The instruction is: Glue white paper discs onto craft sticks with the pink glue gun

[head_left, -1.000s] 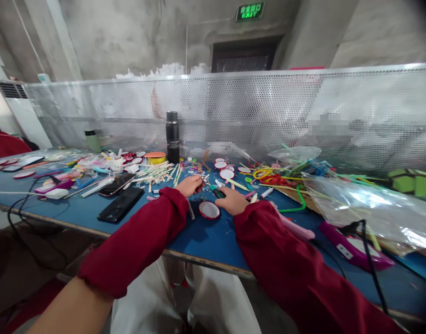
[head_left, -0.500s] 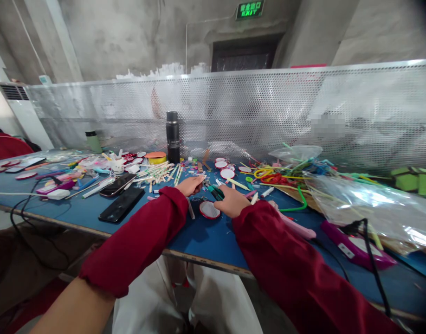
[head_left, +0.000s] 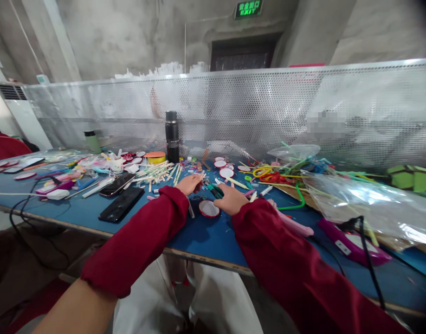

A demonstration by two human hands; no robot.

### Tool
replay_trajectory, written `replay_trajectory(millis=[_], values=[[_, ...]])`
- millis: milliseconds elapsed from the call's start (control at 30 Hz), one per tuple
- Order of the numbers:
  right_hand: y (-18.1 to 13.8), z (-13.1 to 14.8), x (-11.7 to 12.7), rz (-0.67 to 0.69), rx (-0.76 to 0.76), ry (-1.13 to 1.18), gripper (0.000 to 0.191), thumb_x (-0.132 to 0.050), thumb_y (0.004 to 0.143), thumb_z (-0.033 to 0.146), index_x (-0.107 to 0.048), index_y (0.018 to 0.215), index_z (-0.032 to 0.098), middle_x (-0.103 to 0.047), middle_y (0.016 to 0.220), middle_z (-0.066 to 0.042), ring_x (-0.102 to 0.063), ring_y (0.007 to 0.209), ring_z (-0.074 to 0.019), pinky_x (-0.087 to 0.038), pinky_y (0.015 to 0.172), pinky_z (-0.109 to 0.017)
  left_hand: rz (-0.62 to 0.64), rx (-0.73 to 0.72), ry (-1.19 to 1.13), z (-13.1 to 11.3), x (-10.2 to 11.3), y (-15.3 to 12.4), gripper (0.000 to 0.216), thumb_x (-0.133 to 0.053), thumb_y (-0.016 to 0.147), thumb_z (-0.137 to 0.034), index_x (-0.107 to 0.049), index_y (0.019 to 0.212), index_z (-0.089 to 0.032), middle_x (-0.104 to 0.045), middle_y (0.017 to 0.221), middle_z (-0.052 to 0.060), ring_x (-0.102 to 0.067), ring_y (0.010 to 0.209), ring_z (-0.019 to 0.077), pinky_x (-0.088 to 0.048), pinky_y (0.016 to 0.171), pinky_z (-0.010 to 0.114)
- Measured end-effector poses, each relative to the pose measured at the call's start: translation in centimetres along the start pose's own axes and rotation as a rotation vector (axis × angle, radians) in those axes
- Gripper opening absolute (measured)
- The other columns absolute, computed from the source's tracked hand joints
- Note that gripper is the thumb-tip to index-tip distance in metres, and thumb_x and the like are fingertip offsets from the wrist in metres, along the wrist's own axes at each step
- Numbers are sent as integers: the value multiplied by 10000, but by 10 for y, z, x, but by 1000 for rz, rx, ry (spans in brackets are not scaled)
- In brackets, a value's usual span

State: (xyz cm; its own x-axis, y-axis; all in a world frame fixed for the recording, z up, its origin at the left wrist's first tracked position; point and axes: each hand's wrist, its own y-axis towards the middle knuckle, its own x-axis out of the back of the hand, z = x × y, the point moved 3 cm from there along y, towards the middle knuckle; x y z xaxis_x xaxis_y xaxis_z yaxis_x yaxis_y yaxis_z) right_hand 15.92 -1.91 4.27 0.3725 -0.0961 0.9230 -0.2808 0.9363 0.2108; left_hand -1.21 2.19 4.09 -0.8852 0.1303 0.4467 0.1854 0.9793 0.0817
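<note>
My right hand (head_left: 233,198) is closed around a pair of pliers (head_left: 216,190) with dark green handles, their jaws pointing left. Close to the jaw tips, my left hand (head_left: 191,184) pinches something too small to make out. Just below the pliers, a round white disc with a red rim (head_left: 209,208) lies flat on the blue table (head_left: 199,241). A thin pale stick (head_left: 191,208) rests to the left of that disc, under my left hand.
Two dark phones, the nearer a black phone (head_left: 121,204), lie left. A black bottle (head_left: 171,137) stands behind craft sticks (head_left: 157,175). Right are a pink glue gun (head_left: 293,222), a purple device (head_left: 354,241) with a cable, pipe cleaners (head_left: 265,174) and plastic bags (head_left: 359,199). A perforated metal panel (head_left: 234,111) borders the back.
Both hands stay in almost the same place, with the pliers still beside the left fingers. The whole view has shifted very slightly.
</note>
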Motion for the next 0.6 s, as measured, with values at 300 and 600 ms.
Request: replay_trajectory(millis=[300,600], values=[[2,-5,-2,14,12,3,544,-590,718,371,-562,1221,168,-656,1132,-120,-609,1008,-284,-428,805,-324,42,-222,-34,-3,5,-1,373,-476,906,-429,-661,1048,-138,-589,640,22,-537,604,133,-365,547,235],[-8,10,2,10,-41,-85,511,-576,725,411,-569,1184,188,-678,1054,-115,-635,943,-293,-435,743,-332,45,-290,9,12,5,15,358,-483,881,-399,-712,925,-128,-527,563,-2,-459,531,111,-343,537,236]])
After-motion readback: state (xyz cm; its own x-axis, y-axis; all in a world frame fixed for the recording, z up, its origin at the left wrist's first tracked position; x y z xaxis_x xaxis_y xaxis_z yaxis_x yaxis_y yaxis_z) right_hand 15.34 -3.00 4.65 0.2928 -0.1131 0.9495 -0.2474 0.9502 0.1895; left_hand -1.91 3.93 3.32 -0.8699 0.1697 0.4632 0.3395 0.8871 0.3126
